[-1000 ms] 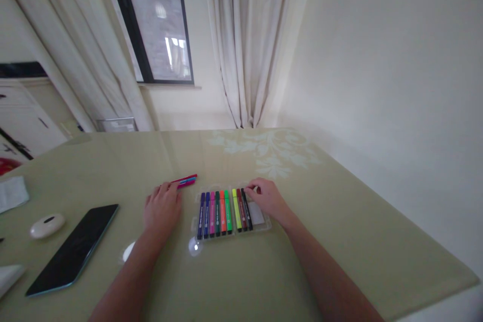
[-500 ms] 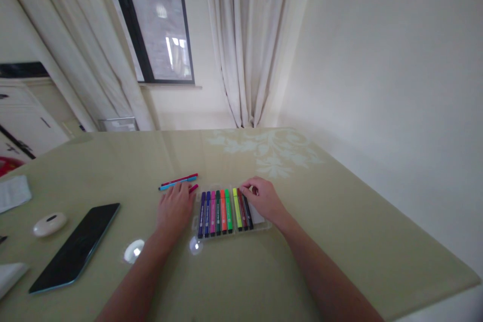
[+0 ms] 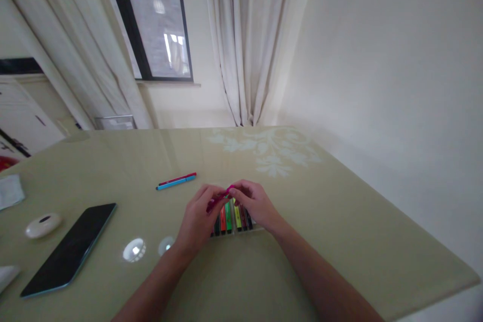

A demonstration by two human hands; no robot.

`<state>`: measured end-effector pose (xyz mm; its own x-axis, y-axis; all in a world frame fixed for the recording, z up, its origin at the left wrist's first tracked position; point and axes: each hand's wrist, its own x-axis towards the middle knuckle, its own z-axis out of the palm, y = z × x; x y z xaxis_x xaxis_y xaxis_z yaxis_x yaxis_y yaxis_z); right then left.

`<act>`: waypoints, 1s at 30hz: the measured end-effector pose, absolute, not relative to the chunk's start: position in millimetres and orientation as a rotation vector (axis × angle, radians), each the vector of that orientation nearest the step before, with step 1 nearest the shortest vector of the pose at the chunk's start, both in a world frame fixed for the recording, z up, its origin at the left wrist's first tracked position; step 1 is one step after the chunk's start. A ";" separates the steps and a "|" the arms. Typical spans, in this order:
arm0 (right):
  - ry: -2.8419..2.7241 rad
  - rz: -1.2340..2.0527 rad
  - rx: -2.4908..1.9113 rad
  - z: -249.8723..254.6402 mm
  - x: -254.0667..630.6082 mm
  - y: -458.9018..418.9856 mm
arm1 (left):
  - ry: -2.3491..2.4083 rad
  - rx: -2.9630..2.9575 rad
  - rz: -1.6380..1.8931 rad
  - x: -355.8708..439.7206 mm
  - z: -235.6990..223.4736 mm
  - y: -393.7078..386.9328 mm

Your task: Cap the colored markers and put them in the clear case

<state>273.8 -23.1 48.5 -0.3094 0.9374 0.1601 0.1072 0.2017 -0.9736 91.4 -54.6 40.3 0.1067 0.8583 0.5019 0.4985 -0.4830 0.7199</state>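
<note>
Above the marker case, my left hand (image 3: 199, 214) is closed around a magenta marker (image 3: 215, 203). The fingertips of my right hand (image 3: 254, 204) pinch the marker's far end, so both hands are on it. Under them lies a clear plastic case (image 3: 234, 233) with a row of markers. Orange (image 3: 223, 220), green (image 3: 228, 219) and yellow (image 3: 237, 218) ones show, beside brown and black ones at the right. My left hand hides the left part of the row.
A red marker (image 3: 177, 179) and a light blue marker (image 3: 176, 182) lie side by side behind my left hand. At the left are a dark tablet-like slab (image 3: 70, 249), a white rounded object (image 3: 43, 225) and a pale folded cloth or paper (image 3: 10, 191). A wall borders the table's right side.
My left hand has picked up the magenta marker from the table and brought it right, over the case. My right hand has shifted slightly left and now grips the marker's end too.
</note>
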 end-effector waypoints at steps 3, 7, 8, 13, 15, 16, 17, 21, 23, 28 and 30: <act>-1.488 1.290 -0.956 50.0 275.0 -20.5 | 1.307 2.013 1.380 96.4 39.2 -58.4; -1.282 1.316 -0.967 50.0 281.9 -13.2 | 1.323 2.015 1.364 94.4 37.9 -57.9; -1.234 1.324 -0.964 49.5 283.5 -11.7 | 1.319 2.013 1.360 94.4 37.5 -57.9; -1.089 1.389 -0.902 48.1 286.2 -9.3 | 1.325 2.029 1.390 99.9 36.2 -60.0; -1.095 1.395 -0.894 48.6 285.3 -10.2 | 1.341 2.047 1.420 102.5 36.8 -61.6; -1.103 1.394 -0.894 48.9 284.8 -10.8 | 1.347 2.056 1.432 103.5 37.2 -62.3; -1.108 1.391 -0.894 49.0 284.2 -11.2 | 1.350 2.064 1.442 104.2 37.4 -62.9; -1.048 1.391 -0.871 48.8 284.2 -11.2 | 1.327 2.108 1.487 105.3 36.6 -64.7; -0.988 1.408 -0.863 48.9 285.8 -10.3 | 1.285 2.148 1.493 106.0 35.6 -65.9; -0.931 1.472 -0.856 49.5 291.0 -7.5 | 1.243 2.165 1.459 110.1 34.6 -70.1; -0.943 1.486 -0.861 49.2 291.5 -7.4 | 1.251 2.167 1.474 111.4 33.7 -70.3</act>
